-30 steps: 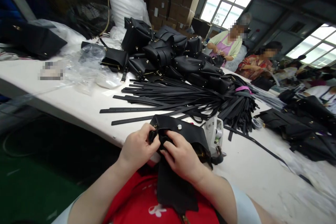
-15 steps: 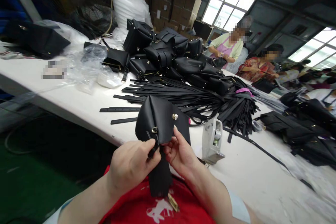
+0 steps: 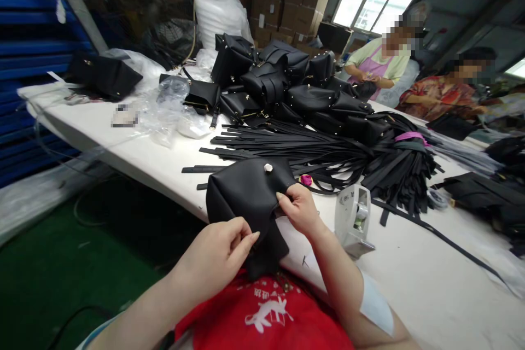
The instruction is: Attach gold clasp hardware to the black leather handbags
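Observation:
A small black leather bag (image 3: 246,197) with a gold stud on its flap is held up in front of my chest, over the near edge of the white table (image 3: 410,262). My left hand (image 3: 219,254) pinches its lower edge with thumb and fingers closed. My right hand (image 3: 299,209) grips the bag's right edge just under the flap, fingers curled. A white tape dispenser (image 3: 355,219) stands on the table just right of my right hand.
A spread of several black straps (image 3: 311,147) lies behind the bag, with a heap of finished black bags (image 3: 270,82) further back. Clear plastic wrappers (image 3: 164,109) lie at the left. Two other people (image 3: 381,63) work at the far side.
The bag has turned and dropped from upright to a flatter hold, its stud facing up. My hands have drawn apart, left lower, right out to the bag's edge. The view has swung left.

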A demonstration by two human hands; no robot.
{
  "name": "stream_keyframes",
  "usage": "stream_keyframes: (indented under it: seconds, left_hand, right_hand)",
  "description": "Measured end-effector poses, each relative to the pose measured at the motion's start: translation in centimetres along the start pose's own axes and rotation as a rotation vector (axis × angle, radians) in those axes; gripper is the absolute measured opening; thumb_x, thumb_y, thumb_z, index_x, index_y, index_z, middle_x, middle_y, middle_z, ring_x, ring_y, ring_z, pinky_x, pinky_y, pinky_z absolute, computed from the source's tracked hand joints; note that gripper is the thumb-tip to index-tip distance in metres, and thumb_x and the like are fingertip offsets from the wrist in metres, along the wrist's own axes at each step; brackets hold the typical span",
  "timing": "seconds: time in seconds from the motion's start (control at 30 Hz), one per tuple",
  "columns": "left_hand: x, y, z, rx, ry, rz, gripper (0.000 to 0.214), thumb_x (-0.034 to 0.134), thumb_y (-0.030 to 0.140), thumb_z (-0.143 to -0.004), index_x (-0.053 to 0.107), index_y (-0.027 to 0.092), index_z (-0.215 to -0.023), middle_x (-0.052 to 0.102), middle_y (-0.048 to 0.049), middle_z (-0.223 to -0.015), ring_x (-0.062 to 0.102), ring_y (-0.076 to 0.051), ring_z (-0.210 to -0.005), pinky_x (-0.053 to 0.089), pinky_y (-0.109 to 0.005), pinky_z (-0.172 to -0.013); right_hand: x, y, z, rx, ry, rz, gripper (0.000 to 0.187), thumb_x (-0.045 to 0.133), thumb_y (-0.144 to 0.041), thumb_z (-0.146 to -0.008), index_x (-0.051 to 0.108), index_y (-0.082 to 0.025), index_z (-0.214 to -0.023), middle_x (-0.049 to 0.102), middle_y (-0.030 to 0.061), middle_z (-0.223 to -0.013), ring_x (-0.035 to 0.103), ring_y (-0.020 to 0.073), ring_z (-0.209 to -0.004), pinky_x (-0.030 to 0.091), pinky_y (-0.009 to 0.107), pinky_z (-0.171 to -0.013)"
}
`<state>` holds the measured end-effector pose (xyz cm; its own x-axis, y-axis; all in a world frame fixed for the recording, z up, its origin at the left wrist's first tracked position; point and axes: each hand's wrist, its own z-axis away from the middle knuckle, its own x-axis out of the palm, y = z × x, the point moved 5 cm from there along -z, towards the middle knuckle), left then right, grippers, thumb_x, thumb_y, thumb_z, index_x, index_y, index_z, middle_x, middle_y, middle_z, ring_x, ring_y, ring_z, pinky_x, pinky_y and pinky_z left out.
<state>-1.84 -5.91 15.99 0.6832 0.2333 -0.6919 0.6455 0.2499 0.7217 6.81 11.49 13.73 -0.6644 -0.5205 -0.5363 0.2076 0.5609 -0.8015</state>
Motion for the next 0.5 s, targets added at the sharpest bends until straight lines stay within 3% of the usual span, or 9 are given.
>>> stream_keyframes:
  seconds: [0.1,0.2,0.27,0.37,0.5]
  left_hand:
    - [-0.5,-0.5,-0.6,0.033,0.079,-0.095,0.025,0.048,0.037,-0.093,0.06,0.021,-0.077,0.058,0.004,-0.056,0.054,-0.012,-0.051,0.036,-0.024,-0.05]
    - [-0.7,-1.5,-2.0,0.106,0.32,-0.28,0.022,0.05,0.038,-0.092,0.063,0.02,-0.097,0.061,0.0023,-0.062,0.058,-0.014,-0.056,0.041,-0.026,-0.056]
    - [0.0,-2.4,-3.3,0.137,0.418,-0.403,0.029,0.053,0.036,-0.091,0.06,0.018,-0.113,0.067,-0.0015,-0.074,0.063,-0.017,-0.065,0.045,-0.027,-0.062]
    - [1.8,-3.6,-5.1,0.194,0.413,-0.516,0.031,0.054,0.032,-0.091,0.058,0.015,-0.116,0.069,-0.0069,-0.094,0.066,-0.02,-0.081,0.048,-0.029,-0.069]
    - [3.3,-4.1,-5.7,0.163,0.371,-0.689,0.021,0.046,0.025,-0.094,0.065,0.018,-0.098,0.065,-0.0052,-0.081,0.063,-0.02,-0.071,0.043,-0.029,-0.058]
  right_hand:
    - [-0.6,-1.8,0.0,-0.193,-0.128,0.255,0.036,0.047,-0.026,-0.079,0.027,-0.021,-0.05,0.033,-0.0037,-0.052,0.034,0.0111,-0.054,0.026,0.028,-0.056]
    - [-0.6,-2.0,0.4,-0.271,-0.243,0.247,0.035,0.047,-0.022,-0.079,0.024,-0.02,-0.052,0.032,-0.0041,-0.054,0.034,0.0105,-0.054,0.024,0.028,-0.055]
    - [-0.1,-1.5,1.0,-0.283,-0.273,0.197,0.034,0.048,-0.02,-0.077,0.023,-0.02,-0.053,0.032,-0.0042,-0.054,0.033,0.0102,-0.054,0.023,0.027,-0.055]
    - [1.5,-0.1,2.3,-0.244,-0.298,0.119,0.033,0.049,-0.017,-0.076,0.025,-0.02,-0.054,0.033,-0.0042,-0.054,0.034,0.0101,-0.055,0.022,0.027,-0.054]
    - [3.2,0.8,3.5,-0.197,-0.289,0.031,0.029,0.049,-0.014,-0.076,0.029,-0.019,-0.056,0.039,-0.0034,-0.059,0.038,0.0103,-0.059,0.025,0.026,-0.056]
